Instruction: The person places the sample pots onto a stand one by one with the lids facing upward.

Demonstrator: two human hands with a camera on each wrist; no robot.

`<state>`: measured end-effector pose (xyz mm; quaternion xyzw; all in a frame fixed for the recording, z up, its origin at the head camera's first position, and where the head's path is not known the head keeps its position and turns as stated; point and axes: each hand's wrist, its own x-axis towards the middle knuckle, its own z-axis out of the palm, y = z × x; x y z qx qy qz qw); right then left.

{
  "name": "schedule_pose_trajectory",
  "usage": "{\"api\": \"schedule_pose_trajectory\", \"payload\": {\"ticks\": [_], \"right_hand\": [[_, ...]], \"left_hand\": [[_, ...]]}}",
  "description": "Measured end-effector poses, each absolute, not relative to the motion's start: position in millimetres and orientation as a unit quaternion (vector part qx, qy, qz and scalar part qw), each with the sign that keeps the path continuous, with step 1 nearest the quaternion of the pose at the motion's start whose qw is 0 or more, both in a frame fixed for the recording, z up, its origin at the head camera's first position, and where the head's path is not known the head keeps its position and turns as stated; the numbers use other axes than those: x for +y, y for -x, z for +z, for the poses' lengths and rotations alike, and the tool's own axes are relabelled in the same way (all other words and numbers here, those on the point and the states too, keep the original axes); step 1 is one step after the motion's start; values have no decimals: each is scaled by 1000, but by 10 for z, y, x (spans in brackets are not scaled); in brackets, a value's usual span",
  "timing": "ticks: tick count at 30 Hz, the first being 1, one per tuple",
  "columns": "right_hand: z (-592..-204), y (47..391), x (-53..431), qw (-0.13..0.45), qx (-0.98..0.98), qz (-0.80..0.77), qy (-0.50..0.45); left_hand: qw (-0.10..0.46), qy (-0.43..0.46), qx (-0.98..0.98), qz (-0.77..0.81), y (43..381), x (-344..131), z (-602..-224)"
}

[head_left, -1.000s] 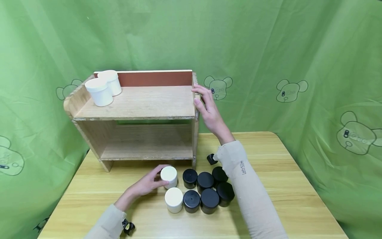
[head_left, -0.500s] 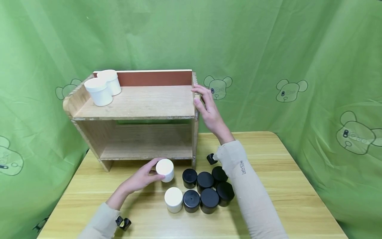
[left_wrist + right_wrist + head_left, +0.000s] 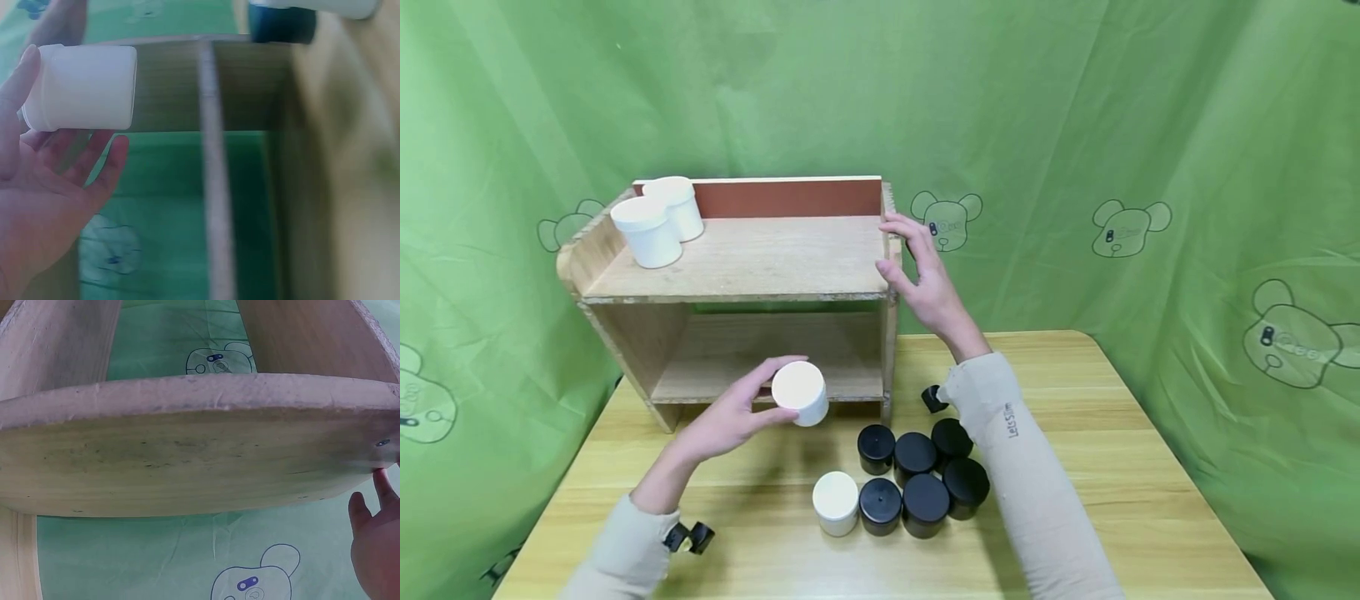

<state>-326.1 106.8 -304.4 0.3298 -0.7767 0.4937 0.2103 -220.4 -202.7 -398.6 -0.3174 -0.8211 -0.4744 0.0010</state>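
My left hand (image 3: 724, 423) grips a white lidded jar (image 3: 801, 393) between thumb and fingers, above the table in front of the lower shelf board. In the left wrist view the same jar (image 3: 90, 87) shows its smooth side, the thumb lying across the lid end. At the upper right of the wooden shelf unit (image 3: 737, 297), my right hand (image 3: 934, 292) has its fingertips at the side panel, fingers loosely extended and thumb apart. The right wrist view catches that side panel (image 3: 187, 456) from close by, fingertips at its edge. Another white jar (image 3: 836, 502) stands on the table.
Two white jars (image 3: 651, 237) occupy the left end of the top shelf. Several black jars (image 3: 927, 504) stand grouped on the table (image 3: 1075, 467), right of the white one and beside my right forearm. Behind everything hangs a green curtain (image 3: 1000, 108).
My left hand has lifted the white jar off the table from beside the black jars, moving it up and left toward the shelf unit. The right thumb has shifted slightly left; that hand otherwise stays put.
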Motion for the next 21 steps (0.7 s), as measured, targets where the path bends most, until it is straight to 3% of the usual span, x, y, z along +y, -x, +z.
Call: {"api": "schedule_pose_trajectory", "payload": {"ticks": [8,21], "right_hand": [[-3009,3245,1085,214,-783,477,-338],[-2956,3248,1156,204,-800,454,-334]], "left_hand": [[74,344,-814,-462,2134,-2111,-3443],[143,306,-803,-491,2134,-2250,-2785]]}}
